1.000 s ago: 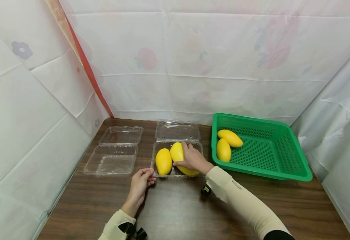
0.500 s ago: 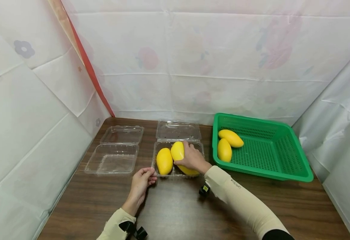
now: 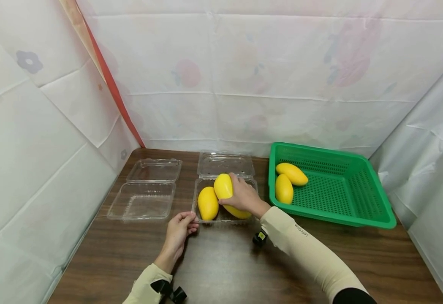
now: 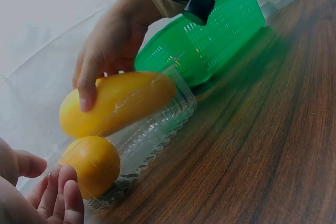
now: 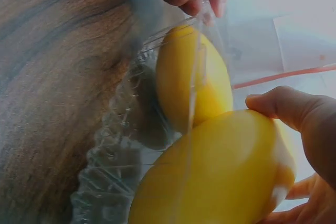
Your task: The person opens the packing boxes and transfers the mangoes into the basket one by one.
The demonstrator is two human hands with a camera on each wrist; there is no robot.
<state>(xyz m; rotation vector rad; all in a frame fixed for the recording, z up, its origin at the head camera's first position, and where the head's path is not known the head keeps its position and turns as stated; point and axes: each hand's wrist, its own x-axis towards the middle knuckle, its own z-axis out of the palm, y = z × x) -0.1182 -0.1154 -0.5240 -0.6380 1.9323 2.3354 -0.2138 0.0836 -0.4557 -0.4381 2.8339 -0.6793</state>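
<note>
My right hand [image 3: 244,196] grips a yellow mango [image 3: 223,185] over the right half of a clear plastic clamshell box [image 3: 226,218]. In the right wrist view, thumb and fingers curl round the near end of this mango [image 5: 220,166]. More yellow fruit [image 3: 238,212] shows below that hand; whether it is a separate mango I cannot tell. Another mango [image 3: 207,204] lies in the box's left half. My left hand [image 3: 179,232] pinches the box's front left corner between thumb and fingers. The box's lid [image 3: 226,164] is folded back behind it.
A second clear clamshell box [image 3: 143,202] sits opened at the left, with no fruit in it. At the right stands a green basket [image 3: 381,202] holding a mango [image 3: 292,174] and another mango [image 3: 284,189]. The brown table [image 3: 221,270] meets a pale curtain [image 3: 221,122].
My right hand and its mango have moved slightly up and away within the box area. The left hand keeps its pinch on the corner.
</note>
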